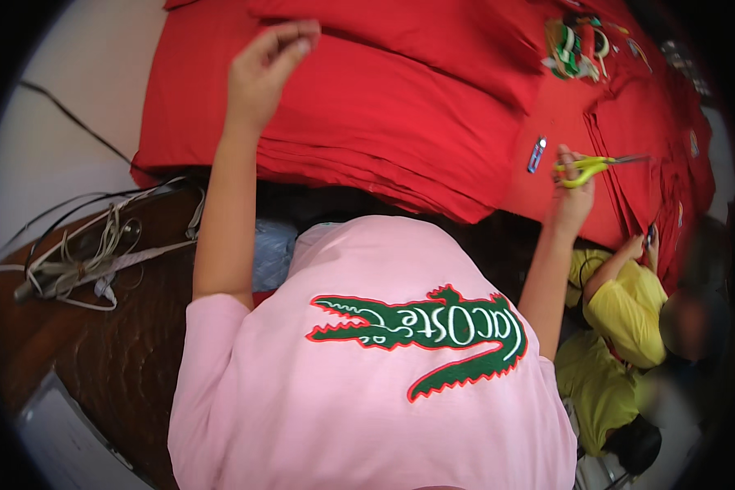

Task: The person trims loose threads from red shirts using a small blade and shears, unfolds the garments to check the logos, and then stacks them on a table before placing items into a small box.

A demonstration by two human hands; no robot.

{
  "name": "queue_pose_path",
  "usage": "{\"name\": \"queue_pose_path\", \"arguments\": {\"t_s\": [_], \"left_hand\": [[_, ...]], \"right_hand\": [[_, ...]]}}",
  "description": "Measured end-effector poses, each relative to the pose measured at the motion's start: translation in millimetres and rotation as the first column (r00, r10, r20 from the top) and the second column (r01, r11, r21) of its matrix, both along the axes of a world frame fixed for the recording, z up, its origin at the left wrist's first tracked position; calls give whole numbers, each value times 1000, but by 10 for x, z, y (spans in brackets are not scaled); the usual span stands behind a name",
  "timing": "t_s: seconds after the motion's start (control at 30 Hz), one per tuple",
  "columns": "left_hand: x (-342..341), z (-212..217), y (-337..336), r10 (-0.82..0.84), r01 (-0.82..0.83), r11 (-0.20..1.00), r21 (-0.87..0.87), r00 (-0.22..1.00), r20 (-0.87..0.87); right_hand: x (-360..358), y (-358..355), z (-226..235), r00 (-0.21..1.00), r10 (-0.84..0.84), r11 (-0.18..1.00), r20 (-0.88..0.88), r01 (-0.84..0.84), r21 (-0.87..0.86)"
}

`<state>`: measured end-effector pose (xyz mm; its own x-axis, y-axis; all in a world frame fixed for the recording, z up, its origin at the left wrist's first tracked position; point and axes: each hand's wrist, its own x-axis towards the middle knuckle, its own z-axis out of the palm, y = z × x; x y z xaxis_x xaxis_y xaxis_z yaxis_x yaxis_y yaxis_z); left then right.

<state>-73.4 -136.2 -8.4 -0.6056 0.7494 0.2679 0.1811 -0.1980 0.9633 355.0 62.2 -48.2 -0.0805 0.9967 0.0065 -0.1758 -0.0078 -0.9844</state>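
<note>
Layers of red cloth (367, 106) lie spread and stacked in front of me. Above the cloth's left part I hold up my left hand (261, 69), its thumb and fingers drawn together in a pinch. Whatever is between those fingertips, if anything, is too small to make out. On the right, my right hand (573, 192) grips yellow-handled scissors (584, 170), their blades pointing right over more red cloth. A small blue and white object (536, 154) lies on the red surface just left of the scissors.
A green and white bundle (578, 49), perhaps tapes, rests at the far right. Tangled cables and a power strip (65, 273) lie on dark wood (106, 359) at left. Two people in yellow shirts (625, 306) work at right; one's hands (633, 247) hold a small dark object by the cloth.
</note>
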Motion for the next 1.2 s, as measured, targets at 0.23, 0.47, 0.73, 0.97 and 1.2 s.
{"name": "queue_pose_path", "arguments": {"t_s": [0.23,0.47,0.73,0.97,1.2], "left_hand": [[872,-773,-420,-406,118,863,-491,740,-537],[595,-682,-136,-228,108,825,-555,962,-152],[455,-1068,269,111,32,984,-178,670,734],[1711,-1184,420,-35,322,922,-214,620,783],[1699,-1202,667,-139,250,964,-90,765,629]], "right_hand": [[446,-753,-526,987,-15,896,159,84,-437],[279,-568,-226,992,20,934,128,27,-356],[78,-765,-144,882,372,897,288,-261,-358],[-139,-949,-339,759,477,868,443,-329,-372],[-315,-884,-21,520,337,908,785,-401,-124]]}}
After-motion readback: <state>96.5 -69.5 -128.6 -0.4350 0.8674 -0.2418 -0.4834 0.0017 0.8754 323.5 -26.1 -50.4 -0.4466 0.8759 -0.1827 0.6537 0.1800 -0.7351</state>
